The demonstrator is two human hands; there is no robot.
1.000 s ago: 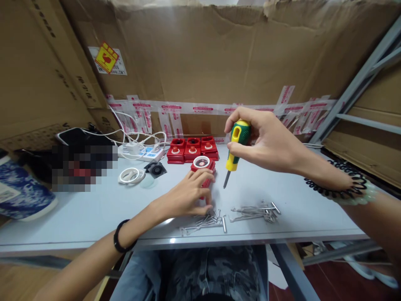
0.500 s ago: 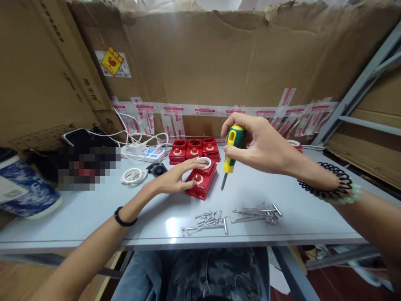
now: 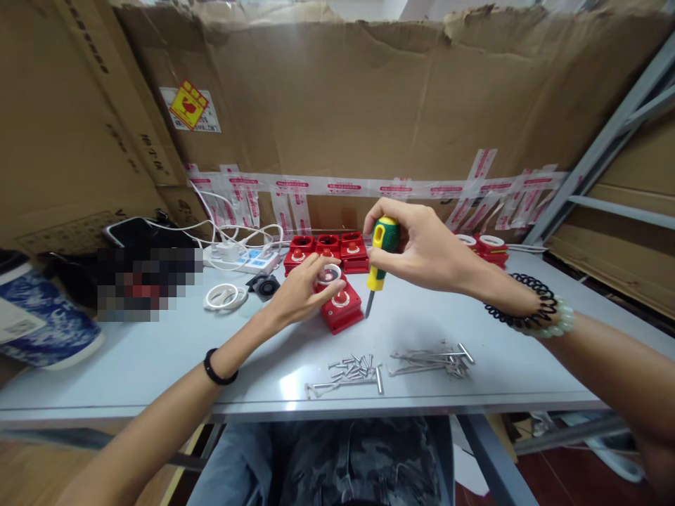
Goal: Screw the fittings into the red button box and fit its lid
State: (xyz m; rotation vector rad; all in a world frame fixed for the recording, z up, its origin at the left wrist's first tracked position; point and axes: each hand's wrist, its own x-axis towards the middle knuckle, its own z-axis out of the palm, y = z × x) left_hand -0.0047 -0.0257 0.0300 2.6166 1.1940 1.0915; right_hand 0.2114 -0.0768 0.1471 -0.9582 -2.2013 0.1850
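On the white table sits a red box (image 3: 343,314) with a round red button at its near end and a white ring (image 3: 330,274) at its far end. My left hand (image 3: 300,292) grips the far end of this box, fingers and thumb around the ring. In my right hand (image 3: 416,246) is a green and yellow screwdriver (image 3: 384,249), its tip pointing down just right of the box. Silver screws (image 3: 351,367) lie in a small pile nearer the table's front edge, beside a T-shaped metal key (image 3: 378,379).
Three red boxes (image 3: 327,247) stand behind; two more (image 3: 491,247) are behind my right wrist. More metal keys (image 3: 437,357) lie front right. Left are a black part (image 3: 265,285), white rings (image 3: 223,296), a power strip (image 3: 245,260) and a blue-white cup (image 3: 47,316).
The red box has turned, its far end swinging left. My left hand has changed from resting over it to gripping its far end. My right hand has moved slightly left with the screwdriver.
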